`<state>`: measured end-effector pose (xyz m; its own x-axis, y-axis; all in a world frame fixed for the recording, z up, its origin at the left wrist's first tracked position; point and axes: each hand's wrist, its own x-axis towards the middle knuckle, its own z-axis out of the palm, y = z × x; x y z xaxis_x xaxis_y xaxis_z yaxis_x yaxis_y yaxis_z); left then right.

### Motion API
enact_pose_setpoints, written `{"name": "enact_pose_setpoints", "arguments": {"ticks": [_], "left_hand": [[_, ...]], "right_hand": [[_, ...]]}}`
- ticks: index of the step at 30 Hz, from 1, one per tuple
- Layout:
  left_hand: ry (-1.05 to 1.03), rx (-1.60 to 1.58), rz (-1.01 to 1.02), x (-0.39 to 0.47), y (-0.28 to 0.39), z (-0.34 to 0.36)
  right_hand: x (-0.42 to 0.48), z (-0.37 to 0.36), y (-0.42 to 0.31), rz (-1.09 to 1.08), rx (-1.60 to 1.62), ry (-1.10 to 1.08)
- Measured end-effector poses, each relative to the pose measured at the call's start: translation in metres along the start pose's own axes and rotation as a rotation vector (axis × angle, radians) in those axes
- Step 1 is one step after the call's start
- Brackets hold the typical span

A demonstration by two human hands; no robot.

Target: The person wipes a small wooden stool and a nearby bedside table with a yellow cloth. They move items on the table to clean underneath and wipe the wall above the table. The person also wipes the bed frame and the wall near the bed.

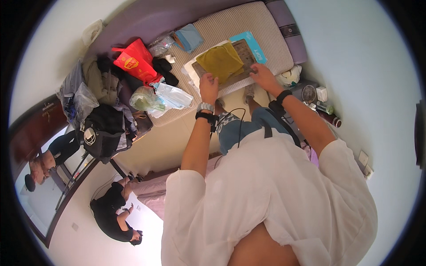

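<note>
An olive-yellow folded cloth lies on a flat, mottled grey-brown board above the striped mattress. My left hand, with bent fingers, is at the near left edge of the board, next to the cloth. At the board's right corner is my right hand, its thumb and fingers curled. Whether either hand grips the edge cannot be told. Beneath the board, a white sheet-like item shows at the left and a light-blue package with printing at the upper right.
The striped mattress also bears folded blue cloth, a red bag, face masks and plastic bags. A black bag stands left. Bottles and a round metal mesh item are right. Two people appear at the left.
</note>
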<state>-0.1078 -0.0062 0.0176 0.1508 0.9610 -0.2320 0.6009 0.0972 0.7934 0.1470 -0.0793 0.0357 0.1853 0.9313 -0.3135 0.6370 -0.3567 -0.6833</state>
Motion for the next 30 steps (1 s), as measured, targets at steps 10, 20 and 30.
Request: {"name": "enact_pose_setpoints", "arguments": {"ticks": [10,20,30], "left_hand": [[0.038,0.409,0.302,-0.019,0.024,0.01],[0.108,0.218,0.253,-0.035,0.027,-0.005],[-0.016,0.304,0.159,-0.036,0.017,0.0]], "right_hand": [[0.059,-0.002,-0.017,-0.639,-0.598,-0.105],[0.05,-0.001,-0.016,-0.628,-0.536,-0.059],[0.023,0.01,-0.024,-0.545,-0.634,0.002]]}}
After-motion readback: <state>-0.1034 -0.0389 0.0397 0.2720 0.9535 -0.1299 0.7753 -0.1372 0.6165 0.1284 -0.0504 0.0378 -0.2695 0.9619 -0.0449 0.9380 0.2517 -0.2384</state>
